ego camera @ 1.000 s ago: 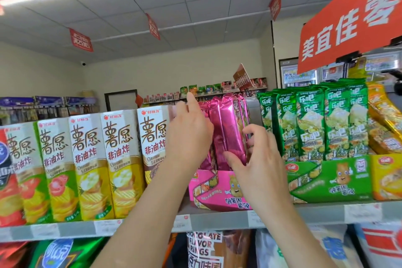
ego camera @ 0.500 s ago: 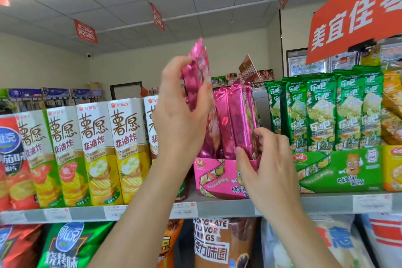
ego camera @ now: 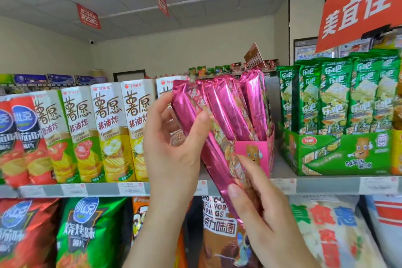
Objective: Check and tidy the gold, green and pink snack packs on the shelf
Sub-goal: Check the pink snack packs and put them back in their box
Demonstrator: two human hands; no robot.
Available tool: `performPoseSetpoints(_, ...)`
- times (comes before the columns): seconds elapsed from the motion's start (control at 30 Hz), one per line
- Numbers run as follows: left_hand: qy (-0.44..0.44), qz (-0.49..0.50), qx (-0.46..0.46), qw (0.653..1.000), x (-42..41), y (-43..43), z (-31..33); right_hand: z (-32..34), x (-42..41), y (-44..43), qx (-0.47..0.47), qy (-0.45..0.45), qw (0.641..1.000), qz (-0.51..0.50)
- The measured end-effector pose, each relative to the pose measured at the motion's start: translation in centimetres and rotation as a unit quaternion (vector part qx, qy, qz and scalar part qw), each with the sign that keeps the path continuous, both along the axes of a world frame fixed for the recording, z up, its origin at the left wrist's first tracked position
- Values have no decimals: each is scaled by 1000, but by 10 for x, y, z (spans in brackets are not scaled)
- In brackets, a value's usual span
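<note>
We see a long grey shelf (ego camera: 326, 185) with price tags along its front edge. On the left of it stand tall chip boxes (ego camera: 108, 135), white on top and yellow or green below, side by side in a row. On the right sits a green tray box (ego camera: 339, 152) full of green snack packs (ego camera: 330, 95) standing up straight. Just past them, at the far right edge, we can see a bit of gold packs (ego camera: 399, 102), but not much of them.

In the middle is a small pink tray box (ego camera: 254, 154). Pink snack packs (ego camera: 252, 104) stand in it, leaning a little to the left.

One pink pack (ego camera: 195, 124) is out of the box, in front of the shelf. It is tilted, with its top up to the left and its bottom down to the right. Our left hand (ego camera: 174, 150) is curled around its upper part, thumb on the front. Our right hand (ego camera: 258, 213) pinches its lower end, thumb on the front and fingers behind.

Under the shelf we see big snack bags (ego camera: 87, 233) in red, green, brown and white.
</note>
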State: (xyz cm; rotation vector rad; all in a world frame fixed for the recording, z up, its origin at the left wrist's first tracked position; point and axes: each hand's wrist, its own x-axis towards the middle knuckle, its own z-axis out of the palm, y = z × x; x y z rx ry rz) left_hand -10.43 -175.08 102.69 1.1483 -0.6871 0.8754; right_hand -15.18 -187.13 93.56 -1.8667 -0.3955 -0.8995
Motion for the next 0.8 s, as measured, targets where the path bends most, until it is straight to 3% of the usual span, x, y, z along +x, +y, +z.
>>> performPoseSetpoints(0.2,97,-70,-58,991,3,20,-5,-15,-8,2,14,-2,1000,-20)
performPoseSetpoints(0.43,103,-99,-74,987,6,21,-9,-27,-10,2,30,6,999,-37)
performPoseSetpoints(0.8,117,-236,-40,964,4,23,-7,-34,-10,-4,27,-5,1000,15)
